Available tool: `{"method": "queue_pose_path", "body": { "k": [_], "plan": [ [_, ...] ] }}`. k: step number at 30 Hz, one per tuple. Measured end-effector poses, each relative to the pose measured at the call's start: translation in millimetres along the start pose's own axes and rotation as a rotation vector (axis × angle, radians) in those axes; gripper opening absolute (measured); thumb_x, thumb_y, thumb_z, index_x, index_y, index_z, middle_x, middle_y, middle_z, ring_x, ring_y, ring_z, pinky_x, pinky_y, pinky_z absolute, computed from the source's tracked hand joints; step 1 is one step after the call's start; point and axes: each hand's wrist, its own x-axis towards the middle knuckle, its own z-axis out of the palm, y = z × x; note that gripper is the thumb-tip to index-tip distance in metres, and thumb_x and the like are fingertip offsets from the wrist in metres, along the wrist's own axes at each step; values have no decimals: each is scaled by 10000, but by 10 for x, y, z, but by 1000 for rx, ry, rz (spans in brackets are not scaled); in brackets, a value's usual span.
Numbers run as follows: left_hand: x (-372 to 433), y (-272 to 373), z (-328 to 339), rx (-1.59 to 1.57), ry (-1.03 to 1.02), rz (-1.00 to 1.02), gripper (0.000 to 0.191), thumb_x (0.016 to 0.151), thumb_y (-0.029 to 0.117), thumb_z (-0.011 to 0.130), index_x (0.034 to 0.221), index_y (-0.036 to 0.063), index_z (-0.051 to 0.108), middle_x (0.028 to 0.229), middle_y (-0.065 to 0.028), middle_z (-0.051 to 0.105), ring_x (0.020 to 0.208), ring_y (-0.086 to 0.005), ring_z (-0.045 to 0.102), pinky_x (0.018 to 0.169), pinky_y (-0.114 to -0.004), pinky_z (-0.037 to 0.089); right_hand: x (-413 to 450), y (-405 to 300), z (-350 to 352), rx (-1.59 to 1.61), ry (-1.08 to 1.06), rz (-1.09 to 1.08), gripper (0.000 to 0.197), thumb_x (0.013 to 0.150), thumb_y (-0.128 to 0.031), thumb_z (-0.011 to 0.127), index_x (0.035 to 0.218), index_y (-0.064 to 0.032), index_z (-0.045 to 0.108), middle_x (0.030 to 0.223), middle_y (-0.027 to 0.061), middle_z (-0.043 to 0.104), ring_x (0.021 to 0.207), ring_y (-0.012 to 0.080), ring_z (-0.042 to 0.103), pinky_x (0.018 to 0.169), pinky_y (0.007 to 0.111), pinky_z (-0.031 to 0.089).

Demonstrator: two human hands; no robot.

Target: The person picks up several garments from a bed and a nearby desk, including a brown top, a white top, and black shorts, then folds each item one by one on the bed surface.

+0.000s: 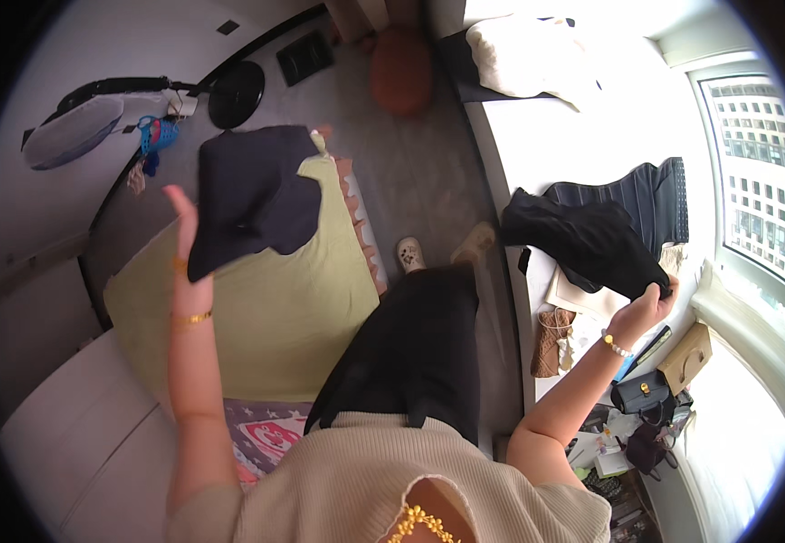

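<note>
My left hand is raised over the left side of the bed, with one digit extended upward. A dark, folded-looking cloth lies against this hand and crosses its wrist. Part of the hand is hidden, so its grip is unclear. My right hand pinches the end of a black garment over the white window ledge. Behind that garment, a black boned corset with rows of fasteners lies on the ledge. Under the dark cloth spreads a pale green sheet on the bed.
On the ledge are a brown knitted item, a dark handbag, a tan box-like bag and a white bundle. A reddish-brown pouf and a round black stand base occupy the floor.
</note>
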Motion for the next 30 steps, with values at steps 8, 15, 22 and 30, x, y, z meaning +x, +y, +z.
{"method": "queue_pose_path", "body": {
  "k": [8, 15, 22, 30],
  "plan": [
    [20, -229, 88, -29, -66, -71, 767, 827, 612, 394, 1268, -15, 387, 1279, -160, 441, 1130, -276, 475, 985, -379, 354, 669, 703, -721, -163, 488, 120, 285, 711, 8, 421, 969, 116, 472, 908, 184, 552, 683, 241, 583, 580, 325, 495],
    [-25, -436, 360, -48, 167, -27, 757, 816, 595, 442, 1233, -36, 421, 1201, -179, 511, 1070, -282, 530, 950, -383, 401, 734, 1477, -633, -703, 321, -211, 431, 682, 12, 525, 1078, 124, 396, 1065, 205, 454, 972, 268, 504, 841, 373, 434],
    [52, -483, 735, 96, 227, -79, 499, 768, 142, 487, 1217, -63, 413, 1187, -202, 496, 1064, -298, 518, 944, -405, 408, -1132, -197, 1825, -148, -1256, -443, 831, 536, -48, 722, 1281, -30, 354, 1272, 177, 370, 1264, 350, 279, 996, 502, 244],
    [339, -471, 1044, 1854, 383, -146, 381, 569, -47, 618, 920, 74, 531, 851, -79, 536, 832, -177, 558, 675, -315, 434, -472, -527, 2290, 470, -1366, -507, 198, 562, 41, 565, 747, -20, 528, 722, 107, 477, 707, 298, 495, 813, 443, 444]
  ]
}}
